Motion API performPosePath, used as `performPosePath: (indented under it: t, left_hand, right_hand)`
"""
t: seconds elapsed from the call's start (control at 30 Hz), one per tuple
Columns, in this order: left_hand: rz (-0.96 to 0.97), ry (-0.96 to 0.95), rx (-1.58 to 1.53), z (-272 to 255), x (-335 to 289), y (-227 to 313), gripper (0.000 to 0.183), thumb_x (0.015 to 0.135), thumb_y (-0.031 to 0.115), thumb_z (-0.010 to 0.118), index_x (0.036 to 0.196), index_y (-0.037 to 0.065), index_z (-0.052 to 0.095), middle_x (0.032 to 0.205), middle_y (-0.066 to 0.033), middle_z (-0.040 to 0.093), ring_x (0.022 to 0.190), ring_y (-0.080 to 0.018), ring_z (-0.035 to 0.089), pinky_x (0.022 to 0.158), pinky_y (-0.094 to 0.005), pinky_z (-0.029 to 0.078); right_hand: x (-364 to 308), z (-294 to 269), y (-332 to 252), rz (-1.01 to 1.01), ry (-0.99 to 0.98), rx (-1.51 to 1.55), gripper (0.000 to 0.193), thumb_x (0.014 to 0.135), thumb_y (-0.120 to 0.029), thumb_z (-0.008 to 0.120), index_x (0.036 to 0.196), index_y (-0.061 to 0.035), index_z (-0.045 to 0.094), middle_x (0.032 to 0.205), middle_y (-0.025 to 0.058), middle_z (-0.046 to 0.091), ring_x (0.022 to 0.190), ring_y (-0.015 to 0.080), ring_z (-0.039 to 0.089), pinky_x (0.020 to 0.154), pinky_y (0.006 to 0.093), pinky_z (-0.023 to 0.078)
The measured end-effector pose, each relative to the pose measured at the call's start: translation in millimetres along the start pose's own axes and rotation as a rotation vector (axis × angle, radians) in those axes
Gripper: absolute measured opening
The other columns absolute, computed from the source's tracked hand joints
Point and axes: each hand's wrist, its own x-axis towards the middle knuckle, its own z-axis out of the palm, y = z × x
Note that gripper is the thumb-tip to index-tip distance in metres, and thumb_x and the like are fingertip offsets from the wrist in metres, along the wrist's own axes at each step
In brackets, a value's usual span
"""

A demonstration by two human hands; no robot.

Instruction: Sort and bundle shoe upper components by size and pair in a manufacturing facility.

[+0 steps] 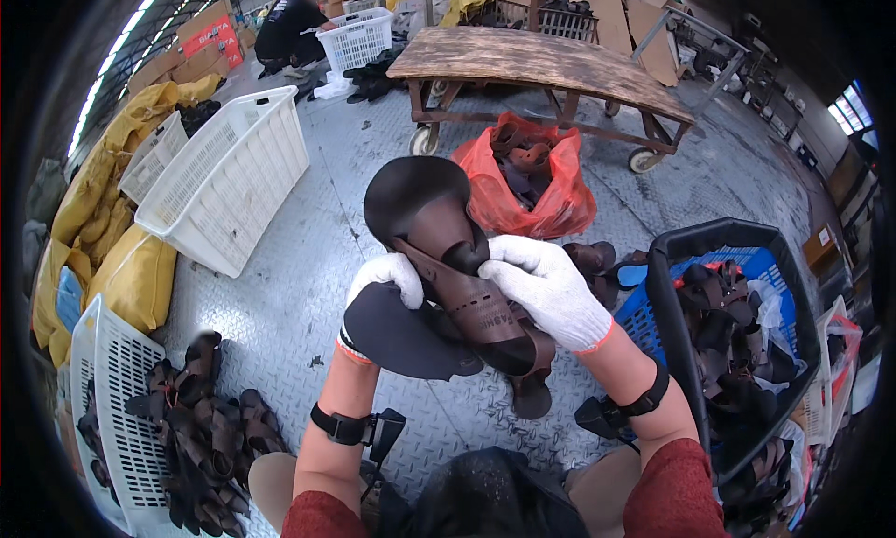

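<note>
In front of me I hold dark brown sandals point(476, 309) with broad straps and smooth dark soles, one overlapping another. My left hand point(387, 279), in a white knit glove, is closed round a sandal with a dark flat sole point(401, 333). My right hand point(546, 281), gloved the same way, pinches the strap's edge near the middle. The fingertips of both hands are partly hidden behind the sandals. Just beyond my right hand, more brown sandals point(593, 258) lie on the floor.
A black-rimmed blue basket point(658, 286) of sandals stands at right. Left are a white crate point(224, 183), another crate point(121, 389) and a sandal pile point(210, 435). Ahead are a red bag point(551, 216) and a wooden cart point(532, 67). A person point(291, 25) crouches far left.
</note>
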Motion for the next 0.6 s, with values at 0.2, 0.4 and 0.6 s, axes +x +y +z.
performPosePath:
  t: [0.2,0.4,0.6]
  left_hand:
    - [0.107,0.041,0.156,7.1,4.6,-9.2,0.020,0.083,0.006,0.064,0.066,0.008,0.053,0.067,-0.0012,0.056,0.065,-0.0115,0.055,0.061,-0.0265,0.046]
    - [-0.225,0.054,-0.053,6.2,14.5,-16.3,0.023,0.095,0.020,0.048,0.076,0.008,0.052,0.073,-0.0017,0.056,0.067,-0.0110,0.056,0.060,-0.0269,0.048]
    - [-0.245,0.491,-0.389,9.1,16.5,-21.3,0.031,0.100,0.025,0.044,0.108,0.000,0.060,0.105,-0.0168,0.065,0.095,-0.0295,0.065,0.084,-0.0445,0.056]
  right_hand:
    - [1.3,0.1,0.9,-0.157,0.043,-0.089,0.017,0.094,-0.014,0.058,0.100,0.0011,0.064,0.079,0.0019,0.058,0.075,0.0076,0.052,0.069,0.0255,0.045]
    - [7.8,-37.2,18.9,-0.104,0.183,0.046,0.027,0.096,-0.014,0.054,0.116,0.0018,0.064,0.105,0.0042,0.067,0.094,0.0110,0.060,0.083,0.0268,0.049]
    - [-12.3,-43.6,-14.5,-0.230,0.264,-0.153,0.028,0.093,-0.013,0.061,0.117,0.0017,0.062,0.103,0.0042,0.065,0.091,0.0079,0.059,0.081,0.0237,0.048]
